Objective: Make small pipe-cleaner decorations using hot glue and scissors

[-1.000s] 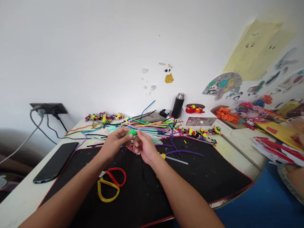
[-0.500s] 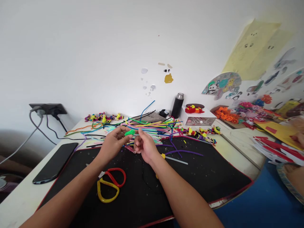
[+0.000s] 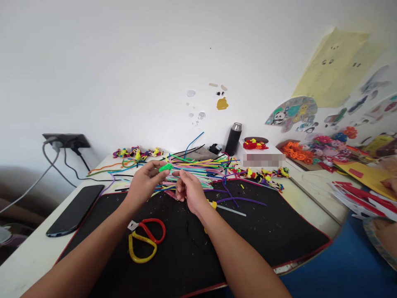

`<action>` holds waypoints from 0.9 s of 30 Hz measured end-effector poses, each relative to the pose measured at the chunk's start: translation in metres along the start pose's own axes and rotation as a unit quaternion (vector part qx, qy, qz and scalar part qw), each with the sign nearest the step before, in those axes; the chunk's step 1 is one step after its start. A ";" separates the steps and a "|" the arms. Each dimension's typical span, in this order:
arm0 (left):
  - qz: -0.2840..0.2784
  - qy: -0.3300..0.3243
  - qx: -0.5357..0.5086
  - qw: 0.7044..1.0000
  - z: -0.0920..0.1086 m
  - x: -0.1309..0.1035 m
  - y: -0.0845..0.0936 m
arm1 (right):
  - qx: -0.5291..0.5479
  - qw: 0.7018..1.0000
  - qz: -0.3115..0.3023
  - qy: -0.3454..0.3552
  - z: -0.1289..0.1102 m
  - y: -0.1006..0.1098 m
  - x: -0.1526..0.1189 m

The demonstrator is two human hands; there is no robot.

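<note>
Between the thumb and fingers of my left hand (image 3: 143, 180) is a small green bundle of pipe cleaner (image 3: 165, 167), bent or coiled on itself. My right hand (image 3: 190, 190) is just to its right, fingers curled and thumb pressed to the forefinger; whatever it pinches is too small to make out. Behind both hands spreads a pile of loose pipe cleaners (image 3: 198, 169) in many colours. Scissors (image 3: 145, 242) with one red and one yellow handle lie on the black mat (image 3: 263, 231), below my left hand. A yellow-ended glue gun (image 3: 212, 204) is partly hidden by my right forearm.
A phone (image 3: 74, 211) lies at the left, below a wall socket (image 3: 66, 140) with cables. Yellow-and-purple figures (image 3: 138, 154) sit at the back. A black flask (image 3: 233, 140) stands beside a white box (image 3: 263, 149). Another person's hand (image 3: 391, 184) shows at the right edge.
My left hand and the green bundle have moved slightly up and left, opening a small gap from my right hand. The view has shifted a little.
</note>
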State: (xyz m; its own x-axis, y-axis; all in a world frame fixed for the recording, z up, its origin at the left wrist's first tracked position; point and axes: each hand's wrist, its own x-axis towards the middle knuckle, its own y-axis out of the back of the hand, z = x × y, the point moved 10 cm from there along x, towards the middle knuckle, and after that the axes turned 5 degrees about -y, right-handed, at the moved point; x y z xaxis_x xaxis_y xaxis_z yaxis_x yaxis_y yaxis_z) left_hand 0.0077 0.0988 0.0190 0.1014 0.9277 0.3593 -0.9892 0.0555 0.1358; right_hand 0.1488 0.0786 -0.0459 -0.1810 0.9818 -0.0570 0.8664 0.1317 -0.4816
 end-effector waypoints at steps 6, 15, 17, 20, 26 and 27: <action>0.068 -0.029 -0.045 0.996 0.018 0.009 0.028 | -0.203 0.973 -0.112 0.002 0.019 -0.045 -0.015; 0.068 -0.047 -0.072 0.994 0.028 0.015 0.039 | -0.646 0.727 -0.218 0.078 0.035 -0.102 -0.059; 0.065 -0.054 -0.077 0.993 0.029 0.017 0.042 | -0.707 0.659 -0.238 0.093 0.045 -0.108 -0.068; 0.060 -0.061 -0.078 0.993 0.031 0.019 0.046 | -0.762 0.585 -0.258 0.099 0.061 -0.113 -0.076; 0.068 -0.070 -0.094 0.991 0.042 0.017 0.055 | -0.791 0.566 -0.220 0.077 0.065 -0.110 -0.076; 0.067 -0.072 -0.095 0.991 0.044 0.016 0.056 | -0.788 0.573 -0.215 0.072 0.064 -0.109 -0.075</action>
State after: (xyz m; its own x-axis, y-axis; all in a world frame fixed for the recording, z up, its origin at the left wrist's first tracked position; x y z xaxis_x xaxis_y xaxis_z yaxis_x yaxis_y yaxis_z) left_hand -0.0410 0.1008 0.0733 -0.0327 0.8703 0.4915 -0.9954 0.0157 -0.0940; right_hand 0.0376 -0.0179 -0.0454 -0.5935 0.7982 -0.1028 0.1207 0.2146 0.9692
